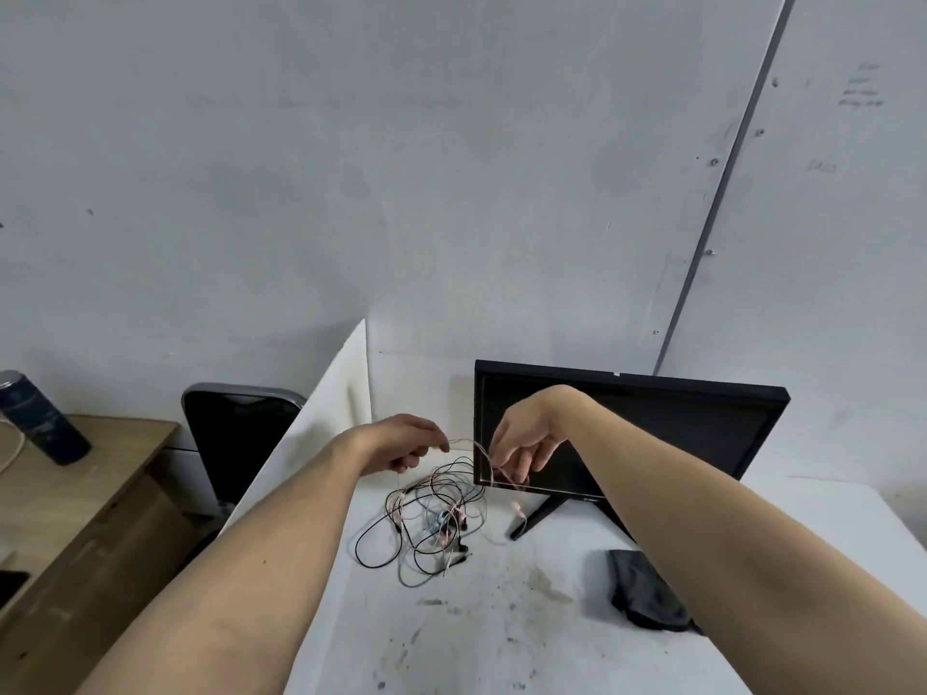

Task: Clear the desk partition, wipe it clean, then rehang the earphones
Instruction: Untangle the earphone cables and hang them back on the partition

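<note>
- A dark blue bottle [42, 418] stands on a wooden desk [75, 519] at nine o'clock, with a black chair [236, 438] just right of it.
- The white partition [321, 428] rises along the white desk's [501, 634] left edge.
- The left hand [401, 443] pinches a thin pink earphone cable [464, 442] between its fingertips, above the desk.
- A tangle of earphones [431, 519] lies on the white desk at six o'clock from both hands.
- The right hand [521, 443], fingers curled downward, pinches the same pink cable in front of the black monitor [652, 418].
- A dark cloth [642, 589] lies at five o'clock, partly under the right forearm.
</note>
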`<state>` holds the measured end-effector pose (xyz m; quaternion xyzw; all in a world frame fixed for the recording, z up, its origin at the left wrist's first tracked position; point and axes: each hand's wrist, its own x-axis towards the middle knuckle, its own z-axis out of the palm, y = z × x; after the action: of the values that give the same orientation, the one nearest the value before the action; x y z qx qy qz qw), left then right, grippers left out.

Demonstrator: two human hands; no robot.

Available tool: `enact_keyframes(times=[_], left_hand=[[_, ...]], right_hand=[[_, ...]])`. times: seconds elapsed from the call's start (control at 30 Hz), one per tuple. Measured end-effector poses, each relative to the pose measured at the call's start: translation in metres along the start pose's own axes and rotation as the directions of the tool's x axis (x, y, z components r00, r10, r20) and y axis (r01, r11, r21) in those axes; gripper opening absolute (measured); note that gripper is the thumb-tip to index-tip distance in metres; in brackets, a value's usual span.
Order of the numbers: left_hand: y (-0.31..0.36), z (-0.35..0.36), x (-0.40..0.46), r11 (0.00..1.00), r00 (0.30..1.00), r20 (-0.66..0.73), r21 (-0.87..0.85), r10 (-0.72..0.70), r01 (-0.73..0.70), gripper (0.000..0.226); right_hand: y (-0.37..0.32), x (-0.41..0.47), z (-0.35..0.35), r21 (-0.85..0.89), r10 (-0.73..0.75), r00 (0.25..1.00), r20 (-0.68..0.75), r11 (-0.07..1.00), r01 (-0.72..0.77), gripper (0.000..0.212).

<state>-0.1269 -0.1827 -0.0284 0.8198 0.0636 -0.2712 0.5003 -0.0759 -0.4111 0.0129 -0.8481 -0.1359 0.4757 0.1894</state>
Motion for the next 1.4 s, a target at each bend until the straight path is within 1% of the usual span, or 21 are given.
enact_keyframes(times=[0.07, 0.1, 0.17, 0.23, 0.27, 0.43, 0.5, 0.57, 0.67, 0.73, 0.8, 0.9, 0.93, 0.97, 1.0, 1.03, 1.1, 1.13, 1.23, 1.3, 1.4], left_hand=[[0.009, 0.001, -0.003, 0.999, 0.999, 0.033, -0.026, 0.037, -0.036, 0.013], [0.014, 0.002, -0.003, 0.998, 0.998, 0.044, -0.042, 0.051, -0.049, 0.013], [0.020, 0.004, -0.003, 0.994, 0.997, 0.028, -0.086, 0.067, -0.065, 0.011], [0.024, 0.004, -0.002, 0.988, 0.996, -0.014, -0.122, 0.089, -0.090, 0.015], [0.026, 0.004, -0.002, 0.986, 0.994, -0.037, -0.131, 0.103, -0.107, 0.019], [0.020, -0.002, 0.001, 0.983, 0.971, -0.192, -0.093, 0.140, -0.160, 0.023], [0.015, -0.003, 0.001, 0.982, 0.971, -0.196, -0.099, 0.139, -0.160, 0.023], [0.011, -0.005, 0.002, 0.979, 0.956, -0.253, -0.102, 0.148, -0.179, 0.022], [0.012, -0.014, 0.004, 0.967, 0.862, -0.471, -0.066, 0.187, -0.246, 0.019], [0.012, -0.018, 0.005, 0.964, 0.816, -0.537, -0.017, 0.214, -0.265, 0.019], [0.013, -0.016, 0.003, 0.970, 0.824, -0.524, 0.014, 0.215, -0.244, 0.019], [0.015, -0.008, 0.002, 0.984, 0.819, -0.554, 0.008, 0.151, -0.177, 0.019], [0.017, -0.005, 0.000, 0.978, 0.838, -0.529, -0.066, 0.135, -0.199, 0.019], [0.021, 0.000, -0.003, 0.954, 0.885, -0.450, -0.197, 0.119, -0.228, 0.016], [0.023, 0.005, -0.006, 0.921, 0.941, -0.317, -0.321, 0.118, -0.223, 0.018], [0.027, 0.011, -0.010, 0.904, 0.973, -0.181, -0.375, 0.144, -0.203, 0.030], [0.032, 0.021, -0.012, 0.937, 0.981, 0.018, -0.300, 0.192, -0.178, 0.054], [0.035, 0.025, -0.012, 0.953, 0.976, 0.067, -0.237, 0.208, -0.187, 0.054], [0.043, 0.034, -0.013, 0.976, 0.969, 0.128, -0.059, 0.213, -0.207, 0.024], [0.047, 0.034, -0.016, 0.974, 0.967, 0.119, -0.064, 0.224, -0.218, 0.024], [0.052, 0.027, -0.022, 0.948, 0.969, 0.062, -0.230, 0.241, -0.221, 0.025]], right_hand=[[-0.003, 0.004, 0.003, -0.005, -0.060, 0.998, -0.030, 0.998, 0.060, 0.066], [-0.004, 0.005, 0.003, -0.033, -0.116, 0.992, -0.057, 0.993, 0.115, 0.072], [-0.007, 0.009, 0.005, -0.045, -0.229, 0.970, -0.085, 0.973, 0.226, 0.056], [-0.009, 0.008, 0.007, 0.011, -0.270, 0.958, -0.092, 0.962, 0.272, 0.029], [-0.008, 0.006, 0.007, 0.058, -0.275, 0.956, -0.103, 0.958, 0.282, 0.023], [-0.005, -0.003, 0.004, 0.372, -0.320, 0.933, -0.166, 0.856, 0.360, 0.023], [-0.010, -0.008, 0.002, 0.466, -0.343, 0.912, -0.226, 0.784, 0.410, 0.024], [-0.014, -0.015, -0.001, 0.517, -0.338, 0.914, -0.224, 0.754, 0.405, 0.025], [-0.015, -0.027, -0.005, 0.530, -0.358, 0.930, -0.089, 0.773, 0.348, 0.022], [-0.015, -0.033, -0.007, 0.634, -0.414, 0.908, -0.064, 0.686, 0.357, 0.021], [-0.021, -0.036, -0.012, 0.713, -0.420, 0.893, -0.164, 0.575, 0.402, 0.021], [-0.039, -0.038, -0.020, 0.713, -0.335, 0.874, -0.351, 0.510, 0.481, 0.019], [-0.045, -0.038, -0.023, 0.714, -0.302, 0.868, -0.395, 0.493, 0.497, 0.019], [-0.050, -0.037, -0.025, 0.719, -0.269, 0.860, -0.433, 0.472, 0.510, 0.018], [-0.055, -0.036, -0.027, 0.726, -0.240, 0.853, -0.463, 0.450, 0.521, 0.018], [-0.059, -0.036, -0.028, 0.728, -0.221, 0.847, -0.484, 0.435, 0.530, 0.018], [-0.065, -0.035, -0.029, 0.729, -0.211, 0.836, -0.506, 0.413, 0.546, 0.018], [-0.068, -0.034, -0.029, 0.731, -0.212, 0.833, -0.511, 0.403, 0.551, 0.017], [-0.071, -0.030, -0.027, 0.736, -0.222, 0.824, -0.522, 0.372, 0.566, 0.018], [-0.070, -0.029, -0.025, 0.720, -0.200, 0.819, -0.538, 0.397, 0.570, 0.022], [-0.056, -0.020, -0.022, 0.623, -0.103, 0.832, -0.545, 0.616, 0.483, 0.047]])
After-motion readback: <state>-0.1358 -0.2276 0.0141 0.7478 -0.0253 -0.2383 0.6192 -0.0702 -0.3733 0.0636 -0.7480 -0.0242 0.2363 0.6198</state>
